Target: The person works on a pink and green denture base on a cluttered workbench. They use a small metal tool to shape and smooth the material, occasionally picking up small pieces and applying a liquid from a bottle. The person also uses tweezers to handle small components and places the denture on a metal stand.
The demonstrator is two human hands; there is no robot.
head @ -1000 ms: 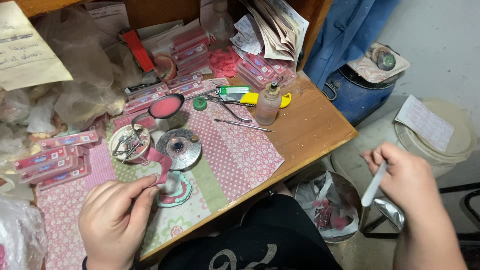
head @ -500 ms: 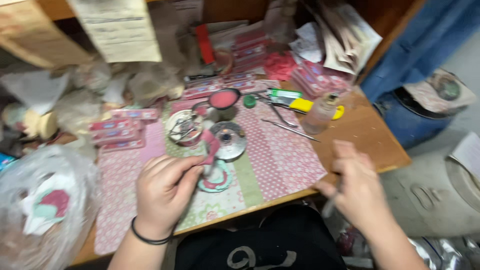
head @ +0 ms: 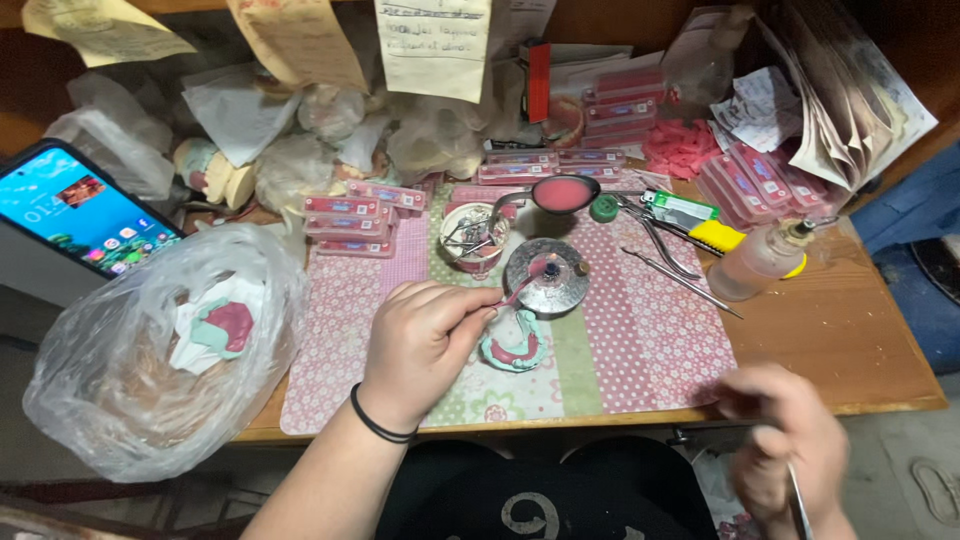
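Note:
My left hand (head: 420, 345) rests on the patterned mat (head: 640, 350), fingers closed on a thin pink strip whose end reaches toward a round metal burner (head: 546, 277). Just right of this hand lies a teal and pink dental cast (head: 513, 347). My right hand (head: 785, 445) is blurred at the desk's front edge, gripping a slim metal tool (head: 799, 505) that points down. A small cup of metal bits (head: 472, 237) and a ladle of pink wax (head: 564, 193) stand behind the burner.
A clear plastic bag (head: 150, 360) with dental casts lies at the left. A lit phone (head: 75, 210) leans at far left. Pink boxes (head: 350, 215), pliers (head: 660, 240), a plastic bottle (head: 765, 260), papers and bags crowd the back.
The view has swung left, bringing the bag and phone into sight. My right hand came from beside the desk to its front edge. My left hand stays by the cast.

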